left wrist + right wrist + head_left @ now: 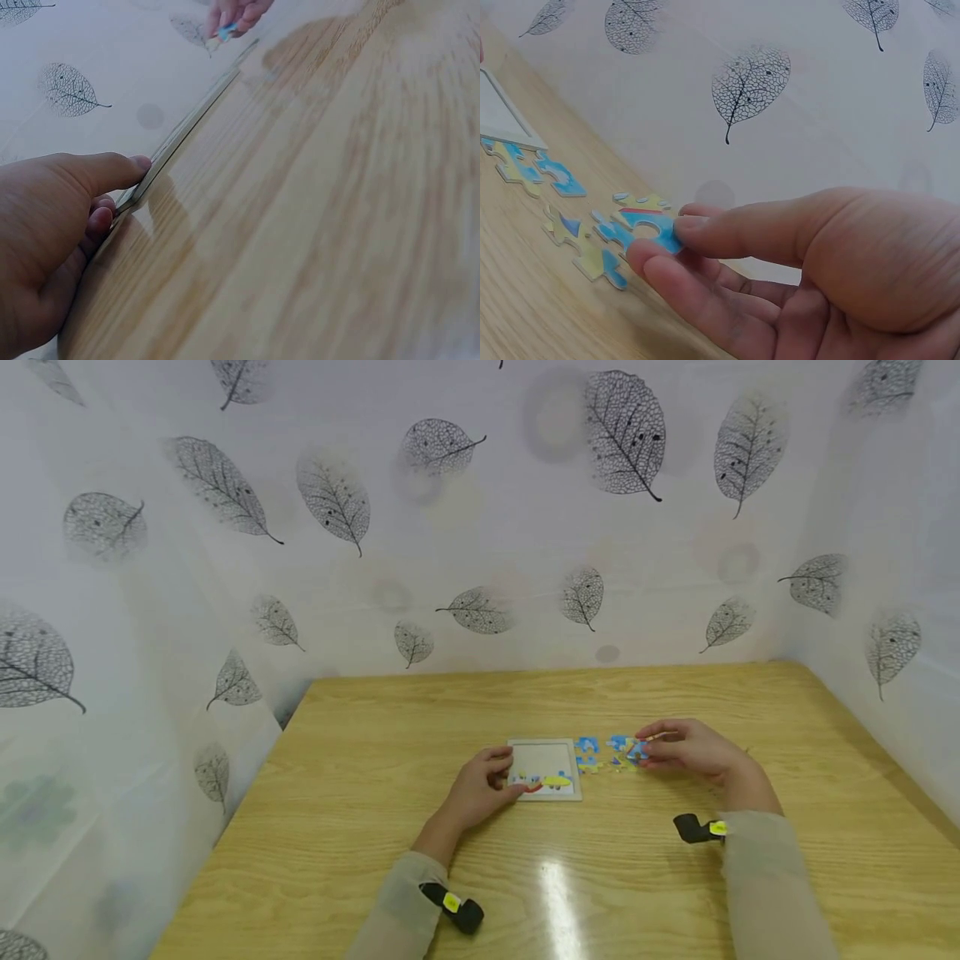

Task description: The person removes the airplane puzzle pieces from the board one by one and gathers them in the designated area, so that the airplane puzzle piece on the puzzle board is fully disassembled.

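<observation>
A square white puzzle tray (547,756) lies on the table, with a few joined pieces (555,782) along its near side in yellow, blue and red. My left hand (480,785) holds the tray's left edge; in the left wrist view the thumb (120,171) rests on the rim and the fingers curl at the corner. To the tray's right, my right hand (690,752) pinches a puzzle piece (667,237), blue and yellow with a red strip, between thumb and fingers. The piece appears raised above the loose pieces (592,259) beside it.
More loose puzzle pieces (588,744) lie close along the tray's right side. The wooden table (360,827) reaches back to a pale cloth (487,527) with leaf prints, which also hangs at both sides.
</observation>
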`<state>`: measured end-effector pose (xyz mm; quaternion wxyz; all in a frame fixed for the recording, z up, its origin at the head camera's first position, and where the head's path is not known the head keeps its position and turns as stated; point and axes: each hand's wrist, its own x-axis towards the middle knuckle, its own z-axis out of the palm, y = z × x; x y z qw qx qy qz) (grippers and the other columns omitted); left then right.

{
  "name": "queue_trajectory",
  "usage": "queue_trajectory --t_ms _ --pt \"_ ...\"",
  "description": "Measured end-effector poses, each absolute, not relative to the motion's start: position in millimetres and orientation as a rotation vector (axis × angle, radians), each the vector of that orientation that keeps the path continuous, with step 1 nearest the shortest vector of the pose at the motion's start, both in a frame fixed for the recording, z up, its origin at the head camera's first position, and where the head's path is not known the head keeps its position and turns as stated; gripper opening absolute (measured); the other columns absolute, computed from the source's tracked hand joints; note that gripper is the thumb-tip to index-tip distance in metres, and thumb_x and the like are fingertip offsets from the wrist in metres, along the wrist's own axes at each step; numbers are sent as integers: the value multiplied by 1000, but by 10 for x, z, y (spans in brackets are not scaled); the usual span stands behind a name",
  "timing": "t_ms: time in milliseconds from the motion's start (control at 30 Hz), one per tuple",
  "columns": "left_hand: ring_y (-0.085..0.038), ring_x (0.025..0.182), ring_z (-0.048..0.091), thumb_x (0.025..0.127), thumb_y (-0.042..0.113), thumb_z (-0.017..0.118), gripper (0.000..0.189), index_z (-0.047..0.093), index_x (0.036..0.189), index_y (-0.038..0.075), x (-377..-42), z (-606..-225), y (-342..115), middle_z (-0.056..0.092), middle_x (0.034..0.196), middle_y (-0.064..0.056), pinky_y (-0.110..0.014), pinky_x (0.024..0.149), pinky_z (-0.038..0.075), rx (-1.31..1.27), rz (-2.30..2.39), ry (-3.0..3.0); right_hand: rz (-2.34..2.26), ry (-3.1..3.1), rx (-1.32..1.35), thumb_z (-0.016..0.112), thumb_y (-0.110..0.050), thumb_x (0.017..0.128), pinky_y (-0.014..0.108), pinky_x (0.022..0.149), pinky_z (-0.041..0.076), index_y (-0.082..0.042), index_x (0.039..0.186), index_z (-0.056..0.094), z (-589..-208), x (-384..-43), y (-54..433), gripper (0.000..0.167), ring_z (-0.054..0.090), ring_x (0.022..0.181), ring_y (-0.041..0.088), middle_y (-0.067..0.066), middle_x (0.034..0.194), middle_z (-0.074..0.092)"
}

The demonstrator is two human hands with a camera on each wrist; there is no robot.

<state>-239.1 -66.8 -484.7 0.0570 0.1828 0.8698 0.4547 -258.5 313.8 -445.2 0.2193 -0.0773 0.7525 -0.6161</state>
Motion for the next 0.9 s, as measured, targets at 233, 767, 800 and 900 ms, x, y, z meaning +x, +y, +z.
queue_trajectory --t_ms 233,767,800,900 --pt "-10 98 57 90 25 77 57 58 137 -1 -2392 -4852 -677 52 146 -3 -19 81 49 557 1394 2632 -1715 2109 -168 64 -9 98 33 87 58 17 137 44 -4441 -2571 3236 52 71 95 14 1 113 64" --pt "-14 98 58 90 24 76 56 58 136 -3 -2387 -4844 -685 53 145 -8 -20 79 50 623 1389 2646 -1463 2308 47 69 -11 95 29 72 59 13 126 57 -4389 -2506 3262 41 70 79 12 2 94 71" --pt "-15 98 59 90 23 76 56 58 136 -3 -2386 -4840 -686 53 145 -9 -20 79 50 631 1393 2644 -1434 2335 68 70 -12 93 29 70 59 12 123 59 -4375 -2503 3253 40 69 77 12 2 91 72" --pt "-15 99 59 90 23 76 56 58 137 -3 -2385 -4835 -686 52 146 -8 -20 79 50 628 1390 2645 -1360 2397 93 73 -13 91 29 66 58 11 117 62 -4347 -2501 3229 37 69 73 12 0 86 72"
